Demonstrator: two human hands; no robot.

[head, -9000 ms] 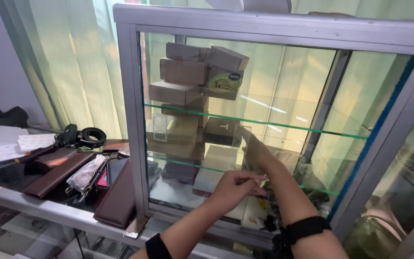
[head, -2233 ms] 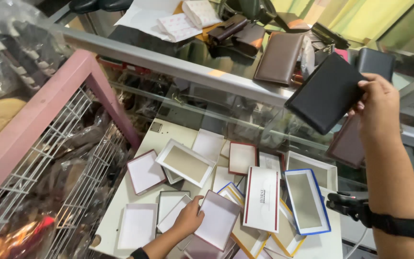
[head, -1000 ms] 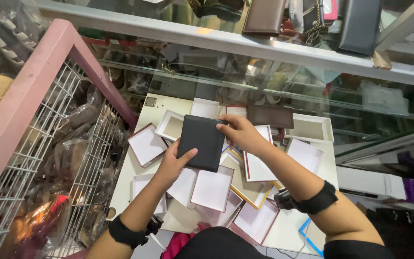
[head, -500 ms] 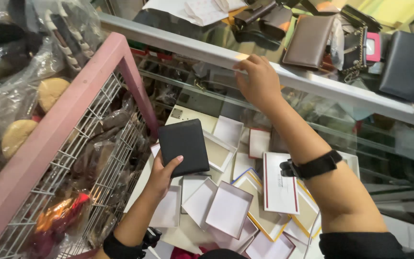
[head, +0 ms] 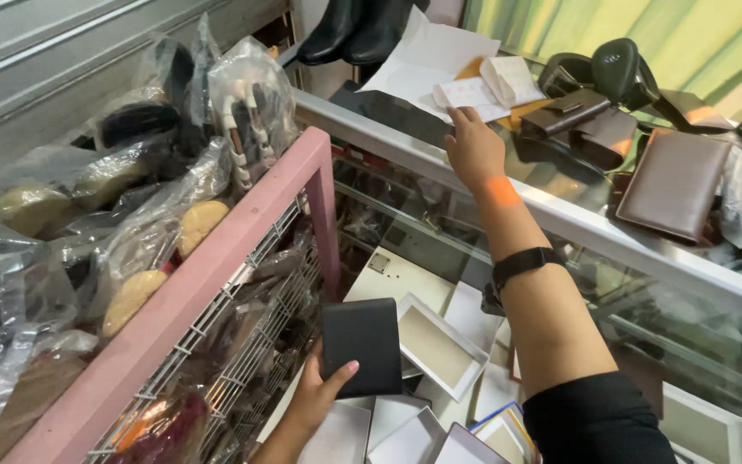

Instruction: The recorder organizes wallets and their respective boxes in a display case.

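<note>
Leftmost, clear plastic bags [head: 143, 185] of packed goods lie heaped along the top of a pink wire rack [head: 216, 292], whose mesh side holds more wrapped items. Just beside the rack, low in the view, the left hand [head: 315, 404] is closed around the lower edge of a flat black wallet [head: 361, 345], thumb across its face, holding it upright above a scatter of open white gift boxes [head: 435, 348] and loose lids on the lower surface. One box, with a pale lining, sits tilted just beside the wallet; none of the boxes visible holds anything. Moving right, the right forearm, wearing a dark wristband [head: 524, 262], rises over the boxes to the glass-topped desk [head: 560, 215]. The right hand [head: 474, 146] rests palm down with fingers spread flat on the desk's front edge, gripping nothing, its fingertips near a sheet of white paper [head: 431, 56] and a folded slip. Further right on the desk lie several dark wallets [head: 577, 116], a pair of black rounded objects, and a large brown wallet [head: 673, 182], all well apart from the hand. By this arrangement, the black wallet has been brought down to the boxes but is not yet set in one; boxing it, and dealing with the wallets on the desk, appears to remain.
</note>
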